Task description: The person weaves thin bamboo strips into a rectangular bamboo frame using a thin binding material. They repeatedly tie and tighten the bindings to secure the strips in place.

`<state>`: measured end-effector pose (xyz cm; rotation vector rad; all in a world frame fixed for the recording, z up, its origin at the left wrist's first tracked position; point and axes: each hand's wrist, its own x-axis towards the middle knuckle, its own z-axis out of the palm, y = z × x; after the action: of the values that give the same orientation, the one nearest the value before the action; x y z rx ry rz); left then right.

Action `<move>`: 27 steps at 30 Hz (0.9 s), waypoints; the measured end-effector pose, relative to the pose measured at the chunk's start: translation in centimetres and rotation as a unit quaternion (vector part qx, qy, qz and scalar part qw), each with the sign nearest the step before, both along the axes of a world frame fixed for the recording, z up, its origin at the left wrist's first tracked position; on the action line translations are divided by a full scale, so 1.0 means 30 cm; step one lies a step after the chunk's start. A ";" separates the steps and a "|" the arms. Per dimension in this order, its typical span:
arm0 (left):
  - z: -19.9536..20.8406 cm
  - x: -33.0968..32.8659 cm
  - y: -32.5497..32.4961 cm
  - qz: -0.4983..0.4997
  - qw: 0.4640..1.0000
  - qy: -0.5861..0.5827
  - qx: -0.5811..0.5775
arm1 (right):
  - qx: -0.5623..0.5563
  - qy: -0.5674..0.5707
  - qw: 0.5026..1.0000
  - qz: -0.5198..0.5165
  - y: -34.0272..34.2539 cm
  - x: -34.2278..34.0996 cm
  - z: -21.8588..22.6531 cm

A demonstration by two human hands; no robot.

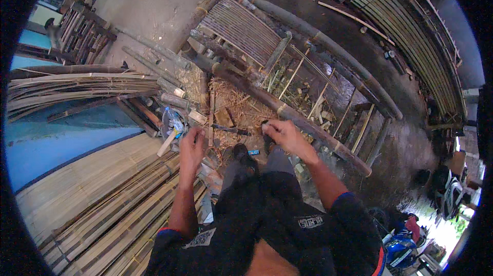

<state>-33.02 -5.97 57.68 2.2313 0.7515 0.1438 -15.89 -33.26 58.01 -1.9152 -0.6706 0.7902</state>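
My left hand [192, 147] is raised at the left of my knees, its fingers curled together in a pinch. Whatever they hold, if anything, is too small to make out. Over my right foot, my right hand [285, 135] is closed, thumb against fingers, with a small dark and pale bit at the tips that I cannot name. Between the hands, lower down, a dark long-bladed tool [231, 130] lies among wood shavings. Near it sits a brown wood block [224, 117]. A small blue packet [253, 152] lies between my shoes.
A bamboo frame with rungs [328, 140] stretches away to the right, with a slatted bamboo panel [241, 29] beyond. Split bamboo strips [128, 214] fill the lower left, and a bundle of thin strips [77, 88] lies above. A bag of odds and ends [173, 122] is beside my left hand.
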 end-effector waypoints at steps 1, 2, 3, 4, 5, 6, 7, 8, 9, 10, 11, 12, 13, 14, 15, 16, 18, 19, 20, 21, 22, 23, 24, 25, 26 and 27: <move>0.020 -0.005 0.012 -0.018 1.000 -0.017 0.008 | 0.048 -0.027 0.998 -0.012 0.007 -0.018 0.030; 0.044 -0.007 0.021 -0.035 0.999 -0.033 0.016 | 0.096 -0.054 0.994 -0.024 0.013 -0.028 0.059; 0.068 -0.024 0.019 -0.042 0.998 -0.052 0.011 | -0.039 0.077 0.996 -0.004 0.024 -0.025 0.165; 0.100 -0.011 0.009 -0.055 0.996 -0.075 0.004 | -0.013 0.068 0.998 -0.010 0.023 -0.038 0.190; 0.130 0.000 -0.002 -0.068 0.993 -0.099 -0.003 | 0.013 0.059 0.998 -0.016 0.019 -0.054 0.211; 0.156 0.012 -0.015 -0.068 0.992 -0.103 -0.001 | 0.038 0.049 0.998 -0.021 0.017 -0.065 0.229; 0.179 0.024 -0.029 -0.068 0.992 -0.106 0.002 | 0.100 0.055 0.993 -0.028 0.016 -0.069 0.224; 0.195 0.027 -0.036 -0.068 0.992 -0.109 0.004 | 0.115 0.112 0.986 -0.045 0.003 -0.078 0.231; 0.195 0.024 -0.038 -0.056 0.993 -0.100 -0.018 | 0.128 0.167 0.976 -0.061 -0.010 -0.080 0.252; 0.206 0.029 -0.033 -0.048 0.994 -0.098 -0.024 | 0.141 0.221 0.962 -0.076 -0.014 -0.084 0.276; 0.217 0.040 -0.027 -0.042 0.994 -0.097 -0.030 | 0.137 0.246 0.955 -0.097 -0.022 -0.088 0.309; 0.223 0.046 -0.026 -0.036 0.994 -0.092 -0.036 | 0.144 0.264 0.949 -0.098 -0.027 -0.094 0.337; 0.225 0.053 -0.027 -0.047 0.990 -0.129 -0.020 | 0.151 0.281 0.943 -0.098 -0.032 -0.096 0.359; 0.223 0.063 -0.028 -0.057 0.984 -0.166 -0.003 | 0.159 0.297 0.936 -0.097 -0.036 -0.093 0.370; 0.226 0.080 -0.042 -0.071 0.977 -0.203 0.008 | 0.167 0.312 0.930 -0.101 -0.049 -0.089 0.372; 0.235 0.095 -0.056 -0.078 0.978 -0.191 -0.004 | 0.176 0.326 0.923 -0.104 -0.059 -0.080 0.371; 0.263 0.128 -0.081 -0.091 0.982 -0.166 -0.024 | 0.194 0.349 0.911 -0.103 -0.070 -0.061 0.379; 0.260 0.149 -0.090 -0.093 0.975 -0.199 0.011 | 0.204 0.358 0.906 -0.099 -0.068 -0.052 0.388; 0.250 0.172 -0.099 -0.095 0.967 -0.233 0.046 | 0.213 0.367 0.901 -0.094 -0.066 -0.044 0.398; 0.237 0.197 -0.112 -0.096 0.956 -0.265 0.078 | 0.213 0.370 0.899 -0.092 -0.066 -0.034 0.405; 0.294 0.228 -0.154 -0.121 0.951 -0.275 0.075 | 0.204 0.363 0.904 -0.095 -0.070 -0.022 0.405; 0.359 0.257 -0.204 -0.145 0.945 -0.285 0.071 | 0.194 0.356 0.909 -0.098 -0.074 -0.008 0.403; 0.412 0.273 -0.251 -0.166 0.939 -0.293 0.071 | 0.185 0.352 0.913 -0.096 -0.073 -0.002 0.400; 0.427 0.289 -0.287 -0.194 0.942 -0.273 -0.010 | 0.196 0.360 0.906 -0.102 -0.072 0.004 0.385; 0.436 0.306 -0.322 -0.221 0.938 -0.251 -0.092 | 0.176 0.349 0.914 -0.110 -0.067 0.011 0.377; 0.444 0.327 -0.346 -0.246 0.927 -0.227 -0.170 | 0.159 0.337 0.921 -0.116 -0.058 0.024 0.372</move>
<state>-23.21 -16.34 71.00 1.8799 -0.0456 0.2503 -15.16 -35.00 69.17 -1.2727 -0.1248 1.0365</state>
